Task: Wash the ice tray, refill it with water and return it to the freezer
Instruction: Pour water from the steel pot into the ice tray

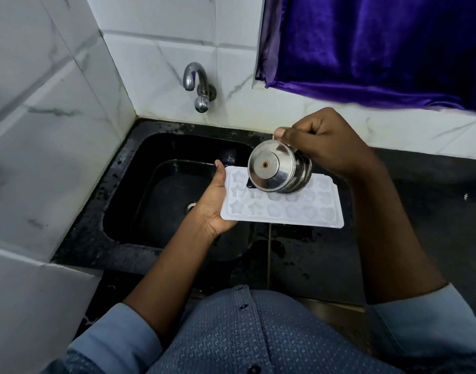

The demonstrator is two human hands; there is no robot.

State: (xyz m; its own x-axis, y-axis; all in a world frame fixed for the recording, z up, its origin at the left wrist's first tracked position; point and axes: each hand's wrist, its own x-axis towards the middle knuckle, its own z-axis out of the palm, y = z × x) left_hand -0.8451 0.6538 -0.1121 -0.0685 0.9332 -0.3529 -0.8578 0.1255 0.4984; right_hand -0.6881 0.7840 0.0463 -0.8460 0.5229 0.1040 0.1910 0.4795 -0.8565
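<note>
A white ice tray with star-shaped and round cells is held level over the right edge of the black sink. My left hand grips the tray's left end, thumb along the short edge and fingers underneath. My right hand grips the handle of a steel mug. The mug is tipped over above the tray's far cells, its bottom facing the camera. Its mouth is hidden, so I cannot see water pouring.
A steel tap sticks out of the white tiled wall above the sink; no water runs from it. Wet black countertop stretches right of the sink. A purple curtain hangs at the upper right.
</note>
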